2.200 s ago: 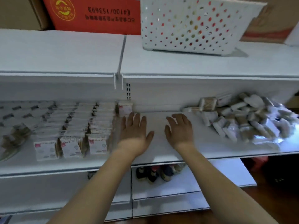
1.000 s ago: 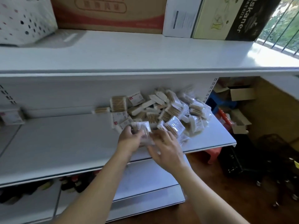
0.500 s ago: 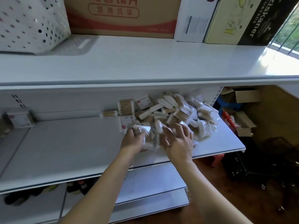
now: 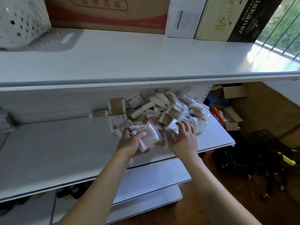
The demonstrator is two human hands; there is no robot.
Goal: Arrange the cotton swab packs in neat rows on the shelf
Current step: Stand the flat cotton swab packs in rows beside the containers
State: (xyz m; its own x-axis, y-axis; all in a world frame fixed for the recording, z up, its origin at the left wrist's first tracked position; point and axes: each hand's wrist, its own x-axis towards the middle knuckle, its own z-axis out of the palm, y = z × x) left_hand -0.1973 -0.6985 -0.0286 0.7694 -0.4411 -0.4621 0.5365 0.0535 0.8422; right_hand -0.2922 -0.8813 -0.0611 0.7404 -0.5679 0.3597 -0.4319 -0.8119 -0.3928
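A loose heap of clear cotton swab packs [image 4: 164, 109] lies at the right end of the white middle shelf [image 4: 53, 148]. My left hand [image 4: 129, 143] grips one cotton swab pack [image 4: 148, 136] at the heap's near edge, thumb on top. Just to its right, my right hand [image 4: 184, 138] reaches into the heap with fingers spread over another pack [image 4: 174, 126]; whether it grips is unclear. One pack [image 4: 116, 106] stands upright against the back wall, and a thin bundle [image 4: 99, 113] lies to its left.
The top shelf [image 4: 129, 62] carries a white perforated basket [image 4: 21, 21] and cardboard boxes [image 4: 110, 13]. The middle shelf ends at right [image 4: 230, 143]; beyond it are open cartons [image 4: 230, 117] and a dark wire basket [image 4: 266, 143] on the floor. Shoes [image 4: 71, 191] sit on a lower shelf.
The view swung right from the tidy rows to the loose heap. Both hands moved into the heap, and my left hand has lifted a pack at its near edge.
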